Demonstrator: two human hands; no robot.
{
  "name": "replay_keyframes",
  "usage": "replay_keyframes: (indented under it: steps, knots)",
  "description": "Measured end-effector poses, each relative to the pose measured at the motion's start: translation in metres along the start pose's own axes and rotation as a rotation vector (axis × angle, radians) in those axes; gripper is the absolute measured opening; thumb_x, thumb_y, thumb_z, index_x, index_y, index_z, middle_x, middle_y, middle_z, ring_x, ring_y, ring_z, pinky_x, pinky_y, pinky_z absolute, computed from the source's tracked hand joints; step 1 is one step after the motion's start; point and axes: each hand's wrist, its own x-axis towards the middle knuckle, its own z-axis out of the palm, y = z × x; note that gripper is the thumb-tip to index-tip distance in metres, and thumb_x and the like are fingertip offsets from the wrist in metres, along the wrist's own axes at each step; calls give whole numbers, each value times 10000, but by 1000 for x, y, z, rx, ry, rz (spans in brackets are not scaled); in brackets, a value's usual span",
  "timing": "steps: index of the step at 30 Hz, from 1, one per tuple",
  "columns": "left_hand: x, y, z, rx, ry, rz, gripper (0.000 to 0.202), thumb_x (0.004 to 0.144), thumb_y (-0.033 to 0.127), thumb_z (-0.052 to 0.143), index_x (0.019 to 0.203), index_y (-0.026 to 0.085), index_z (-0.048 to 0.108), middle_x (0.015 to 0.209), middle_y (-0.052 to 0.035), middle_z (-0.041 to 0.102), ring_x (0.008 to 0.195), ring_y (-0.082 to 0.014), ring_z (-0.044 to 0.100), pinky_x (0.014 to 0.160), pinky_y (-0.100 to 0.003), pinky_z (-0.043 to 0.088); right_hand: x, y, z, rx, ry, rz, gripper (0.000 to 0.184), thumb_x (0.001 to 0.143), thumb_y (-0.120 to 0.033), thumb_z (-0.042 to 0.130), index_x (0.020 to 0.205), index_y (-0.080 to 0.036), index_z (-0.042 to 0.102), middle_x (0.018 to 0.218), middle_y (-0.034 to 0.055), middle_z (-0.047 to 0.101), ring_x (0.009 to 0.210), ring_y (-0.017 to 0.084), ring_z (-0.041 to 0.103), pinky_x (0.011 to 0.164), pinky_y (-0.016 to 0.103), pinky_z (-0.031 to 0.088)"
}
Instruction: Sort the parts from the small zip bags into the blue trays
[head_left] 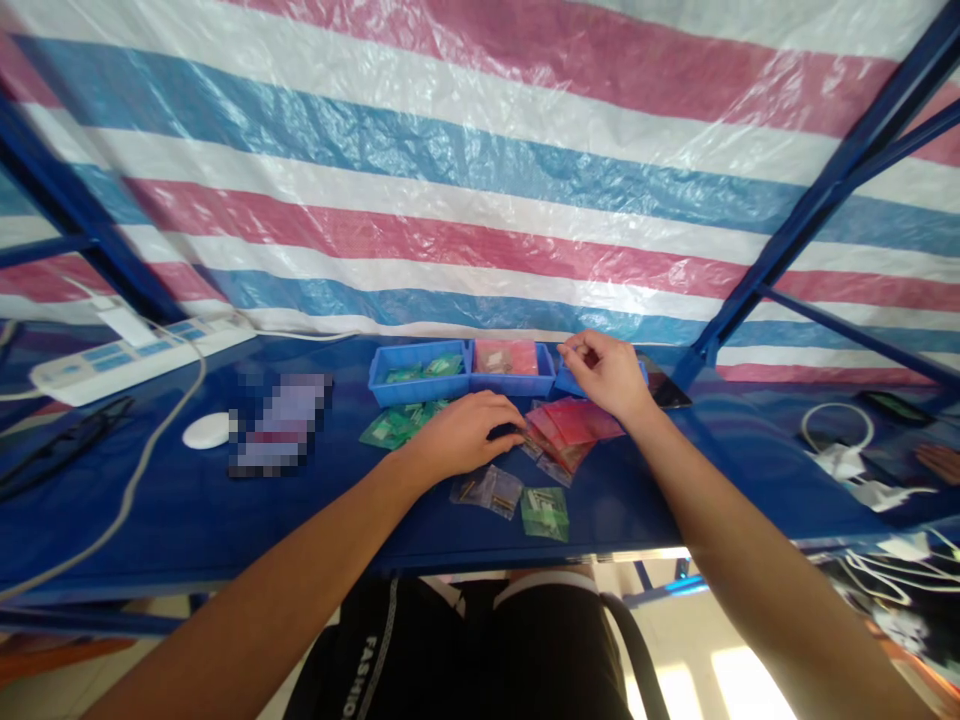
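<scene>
My left hand (474,430) is curled low over the table, thumb and fingertips closing on the edge of a small clear plastic bag (529,446). That bag lies beside overlapping red plastic bags (574,425). Above the right-hand blue bin (570,381), my right hand (604,370) has its fingers bent in a pinch; what they hold, if anything, is too small to tell. Green bags (401,425) lie left of my left hand. Closer to me are a clear bag with brass-coloured pieces (491,491) and a green bag with pale pieces (545,514).
The left blue bin (379,378) holds green bags; the middle bin (517,383) holds clear and red ones. Leftward are a phone with a blurred screen (283,425), a white disc (206,431) and a power strip (90,375). A dark device (664,383) lies behind my right wrist.
</scene>
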Motion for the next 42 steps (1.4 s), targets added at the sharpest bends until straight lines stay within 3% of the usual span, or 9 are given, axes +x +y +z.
replay_keyframes:
  steps: [8,13,15,19,24,28,32,38,42]
  knots:
    - [-2,2,-1,16,60,-68,206,1084,279,604,1188,248,779,1143,-52,764,1112,-221,717,1019,-346,559,-4,-8,7,50,-29,-126,224,1030,-398,649,965,-207,747,743,24,678,654,193,604,649,328,433]
    - [-5,10,-1,43,85,-15,606,1018,530,704,1554,271,593,1573,-105,594,1449,-301,575,1248,-443,464,-5,-13,8,61,-25,-157,203,1035,-381,651,973,-208,738,752,23,677,661,192,613,663,330,443]
    - [-5,8,3,56,34,27,601,1021,532,701,1561,292,594,1625,-95,561,1477,-303,559,1265,-452,445,-5,-15,8,64,-22,-162,207,1040,-383,648,978,-207,739,751,23,675,666,192,616,666,330,447]
    - [-1,-1,9,18,8,54,377,1068,444,657,1384,255,734,1385,-85,743,1304,-258,681,1177,-401,509,-6,-16,9,66,-33,-173,226,1051,-393,637,983,-206,744,733,21,670,657,192,607,667,332,451]
    - [0,-2,8,-1,51,41,260,1040,379,711,1246,231,770,1191,-70,795,1148,-242,728,1073,-374,545,-8,-17,10,70,-31,-162,258,1051,-432,636,990,-209,753,744,32,701,652,197,620,662,337,460]
    - [-1,0,5,-30,118,-16,182,1016,303,738,1181,233,769,1151,-48,782,1083,-217,739,996,-331,570,-9,-20,9,76,-5,-150,279,1049,-455,638,1001,-209,759,736,30,705,639,195,620,659,339,470]
    - [1,2,3,-89,272,-46,147,993,223,738,1138,219,764,1132,-51,763,1005,-189,740,932,-307,596,-9,-24,8,120,-14,-134,289,1048,-465,642,996,-208,766,767,38,735,648,192,635,670,343,491]
    - [4,6,-3,-154,496,-65,182,1005,141,655,1134,211,763,1181,-62,732,922,-149,715,866,-293,616,-10,-29,14,383,-211,-2,364,977,-539,732,1199,-254,770,1092,76,820,824,233,734,654,343,549]
    - [4,8,-3,-168,523,-86,238,1000,167,661,1219,208,745,1237,-86,719,920,-159,727,886,-324,647,-11,-30,20,671,-323,119,393,887,-534,835,1153,-253,766,1039,70,816,803,230,740,641,344,593]
